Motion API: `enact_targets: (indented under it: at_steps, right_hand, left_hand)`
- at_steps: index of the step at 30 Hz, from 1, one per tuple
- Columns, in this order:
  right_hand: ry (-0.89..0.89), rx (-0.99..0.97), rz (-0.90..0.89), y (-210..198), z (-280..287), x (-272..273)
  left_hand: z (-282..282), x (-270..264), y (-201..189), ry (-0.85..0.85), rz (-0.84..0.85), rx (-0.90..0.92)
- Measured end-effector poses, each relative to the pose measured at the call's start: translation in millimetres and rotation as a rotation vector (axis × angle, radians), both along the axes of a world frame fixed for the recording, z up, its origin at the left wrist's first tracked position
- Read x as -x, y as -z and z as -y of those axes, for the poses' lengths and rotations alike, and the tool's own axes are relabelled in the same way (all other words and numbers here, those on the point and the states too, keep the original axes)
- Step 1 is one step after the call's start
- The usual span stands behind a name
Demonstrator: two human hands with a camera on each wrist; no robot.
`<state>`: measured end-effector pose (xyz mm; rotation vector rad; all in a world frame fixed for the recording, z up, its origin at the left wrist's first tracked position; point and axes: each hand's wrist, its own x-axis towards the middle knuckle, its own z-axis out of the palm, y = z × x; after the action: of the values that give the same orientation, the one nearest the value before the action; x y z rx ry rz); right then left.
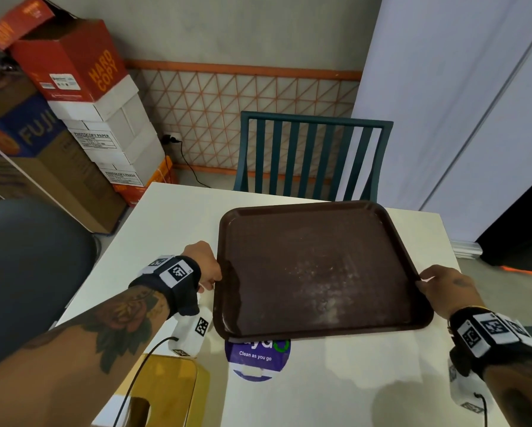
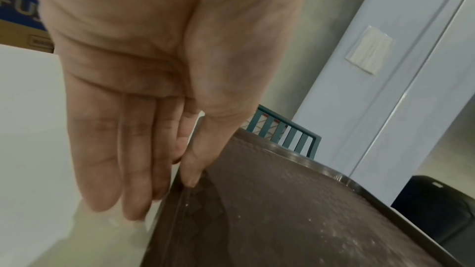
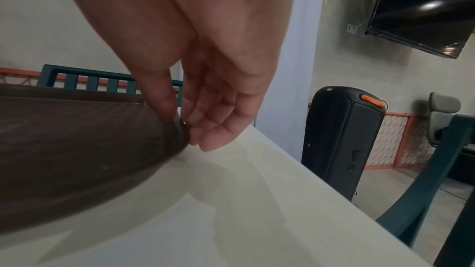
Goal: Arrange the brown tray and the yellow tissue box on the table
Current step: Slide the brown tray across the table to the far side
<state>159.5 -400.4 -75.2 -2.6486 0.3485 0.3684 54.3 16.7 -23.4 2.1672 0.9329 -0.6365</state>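
Note:
The brown tray (image 1: pixel 317 272) is empty and sits over the middle of the white table (image 1: pixel 172 217). My left hand (image 1: pixel 207 266) pinches its left rim, thumb on top (image 2: pixel 191 170) and fingers along and under the edge. My right hand (image 1: pixel 434 282) pinches the right rim (image 3: pixel 177 127), thumb above and fingers curled beneath. A shadow under the tray (image 3: pixel 77 139) suggests it is held slightly off the table. A yellow box-like thing (image 1: pixel 169 386), probably the tissue box, lies at the near left and is partly cut off by the frame.
A round purple sticker (image 1: pixel 257 357) is half covered by the tray's near edge. A teal slatted chair (image 1: pixel 314 155) stands at the far side. Stacked paper cartons (image 1: pixel 83 87) fill the left. A black speaker (image 3: pixel 342 139) stands on the floor to the right.

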Motion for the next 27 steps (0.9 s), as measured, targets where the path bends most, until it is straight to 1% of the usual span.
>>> enact_targets:
  at_steps: [8,12,15,20,27]
  right_hand:
    - [0.030,-0.006,-0.003,2.1,-1.0,1.6]
    - [0.015,-0.021,0.000,6.4,-3.8,6.0]
    - [0.008,-0.037,0.014,8.7,-6.9,8.7]
    - [0.021,-0.051,-0.001,6.2,-13.1,13.7]
    - [0.067,-0.106,0.001,7.5,-15.0,16.0]
  left_hand:
    - [-3.0,-9.7,9.2,-0.015,0.009,0.002]
    - [-9.1,-20.2,11.5,-0.004,0.046,-0.066]
    - [-16.3,-30.0,14.0,0.059,0.057,-0.143]
    - [-20.9,-44.3,13.7,0.061,0.102,-0.160]
    - [-29.3,-48.9,14.9,0.061,0.096,-0.147]
